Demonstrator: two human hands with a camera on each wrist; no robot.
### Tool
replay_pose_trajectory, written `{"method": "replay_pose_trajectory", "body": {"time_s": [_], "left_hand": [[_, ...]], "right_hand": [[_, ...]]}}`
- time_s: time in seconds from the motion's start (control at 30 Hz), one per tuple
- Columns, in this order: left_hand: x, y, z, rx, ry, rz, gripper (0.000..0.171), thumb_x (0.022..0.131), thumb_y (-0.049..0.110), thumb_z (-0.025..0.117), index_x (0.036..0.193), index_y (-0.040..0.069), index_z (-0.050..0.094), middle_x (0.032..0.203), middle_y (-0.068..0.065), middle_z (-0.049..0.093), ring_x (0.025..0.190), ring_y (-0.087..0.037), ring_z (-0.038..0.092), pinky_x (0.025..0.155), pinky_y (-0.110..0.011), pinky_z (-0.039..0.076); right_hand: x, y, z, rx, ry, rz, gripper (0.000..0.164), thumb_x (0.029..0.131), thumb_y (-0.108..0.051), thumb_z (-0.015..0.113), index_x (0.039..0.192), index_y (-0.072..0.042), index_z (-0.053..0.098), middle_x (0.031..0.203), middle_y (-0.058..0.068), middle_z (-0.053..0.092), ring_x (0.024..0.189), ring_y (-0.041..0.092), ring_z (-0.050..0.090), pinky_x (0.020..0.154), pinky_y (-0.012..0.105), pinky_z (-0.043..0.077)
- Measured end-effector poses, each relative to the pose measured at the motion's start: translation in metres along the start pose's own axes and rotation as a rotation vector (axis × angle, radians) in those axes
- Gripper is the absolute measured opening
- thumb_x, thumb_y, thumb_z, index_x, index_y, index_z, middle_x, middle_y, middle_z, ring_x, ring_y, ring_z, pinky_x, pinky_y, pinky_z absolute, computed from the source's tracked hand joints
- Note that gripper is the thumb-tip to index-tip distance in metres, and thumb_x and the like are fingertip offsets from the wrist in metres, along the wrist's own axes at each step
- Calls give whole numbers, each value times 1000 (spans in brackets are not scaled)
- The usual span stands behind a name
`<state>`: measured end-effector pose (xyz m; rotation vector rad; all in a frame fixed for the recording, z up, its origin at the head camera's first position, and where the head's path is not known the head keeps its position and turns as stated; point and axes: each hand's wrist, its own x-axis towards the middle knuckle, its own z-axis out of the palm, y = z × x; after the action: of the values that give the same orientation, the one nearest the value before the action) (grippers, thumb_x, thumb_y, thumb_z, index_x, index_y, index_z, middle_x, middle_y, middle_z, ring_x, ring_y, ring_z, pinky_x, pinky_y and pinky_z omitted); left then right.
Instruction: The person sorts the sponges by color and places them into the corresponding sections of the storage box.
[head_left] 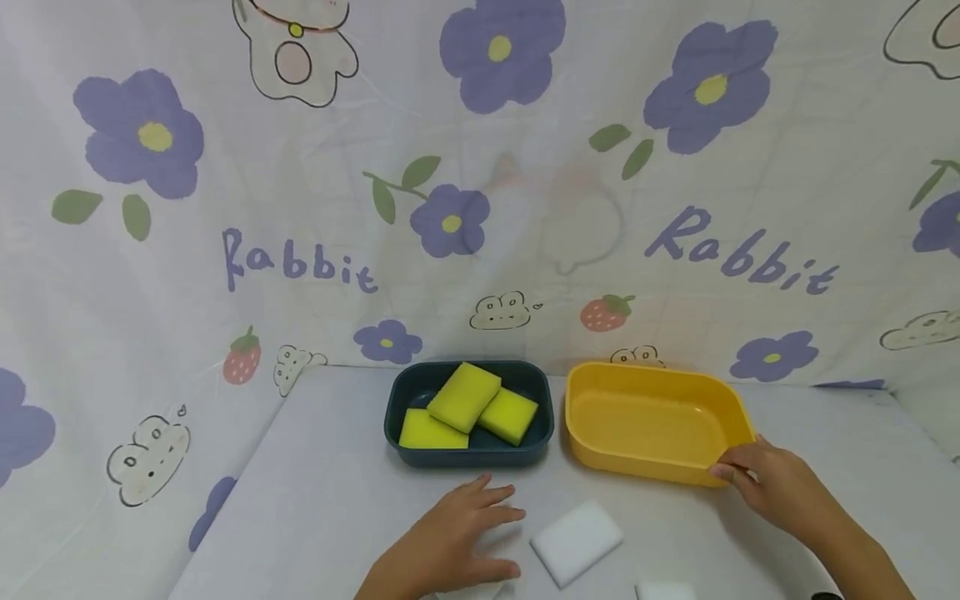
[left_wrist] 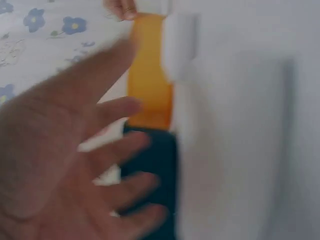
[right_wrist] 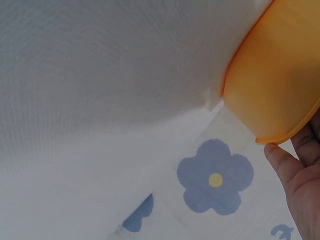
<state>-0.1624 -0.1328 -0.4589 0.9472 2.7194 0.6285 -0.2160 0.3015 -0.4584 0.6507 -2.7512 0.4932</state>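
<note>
My right hand [head_left: 783, 493] pinches the near right corner of a yellow plastic bin [head_left: 645, 417] between thumb and fingers; in the right wrist view the thumb lies against the rim. With fingers spread, my left hand [head_left: 446, 542] hovers over the table and holds nothing. A white sponge block [head_left: 577, 543] lies flat to its right, and the edge of another white piece shows beneath the palm, mostly hidden. Beyond the left hand stands a dark blue bin [head_left: 468, 457] with three yellow sponges [head_left: 465, 397] inside, one leaning over the others.
A further white block [head_left: 665, 592] is cut off by the bottom edge of the head view. A printed cloth [head_left: 525, 250] with flowers hangs behind the white table [head_left: 322, 467]. A small dark round object [head_left: 827, 596] peeks in at the lower right.
</note>
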Motion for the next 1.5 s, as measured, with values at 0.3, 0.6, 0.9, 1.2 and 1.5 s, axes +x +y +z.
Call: {"method": "replay_pose_trajectory", "body": {"time_s": [0.3, 0.6, 0.9, 1.2, 1.5], "left_hand": [[-18, -2, -21, 33, -318, -233, 85, 64, 53, 93, 138, 36, 57, 146, 7, 51, 134, -23, 48, 104, -51, 46], [-30, -4, -25, 25, -288, -173, 56, 67, 37, 95, 115, 37, 66, 108, 19, 59, 92, -4, 52, 86, -30, 55], [-7, 8, -47, -12, -307, -128, 56, 69, 34, 94, 118, 37, 66, 104, 19, 60, 90, -1, 54, 90, -32, 53], [45, 34, -41, -114, -216, 54, 65, 77, 27, 90, 135, 36, 62, 127, 19, 59, 110, 1, 54, 99, -27, 48], [79, 43, -27, -110, -172, 151, 68, 83, 19, 85, 143, 29, 56, 135, 15, 56, 118, 0, 51, 102, -23, 44]], "right_hand": [[3, 0, -5, 53, -96, 66, 7, 86, -15, 79, 82, -12, 74, 71, -14, 63, 65, 5, 52, 99, 65, 41], [5, -2, -5, 53, -107, 65, 7, 88, -16, 78, 83, -13, 74, 73, -14, 63, 67, 5, 51, 95, 61, 46], [6, -4, -5, 57, -107, 63, 8, 87, -14, 78, 81, -13, 73, 71, -14, 61, 66, 6, 50, 96, 62, 45], [4, 0, -7, 58, -85, 15, 10, 86, -12, 79, 80, -16, 72, 71, -17, 59, 66, 2, 47, 90, 57, 50], [3, -2, -9, 60, -107, 51, 10, 87, -13, 78, 81, -16, 71, 69, -14, 57, 64, 4, 45, 90, 56, 49]]}}
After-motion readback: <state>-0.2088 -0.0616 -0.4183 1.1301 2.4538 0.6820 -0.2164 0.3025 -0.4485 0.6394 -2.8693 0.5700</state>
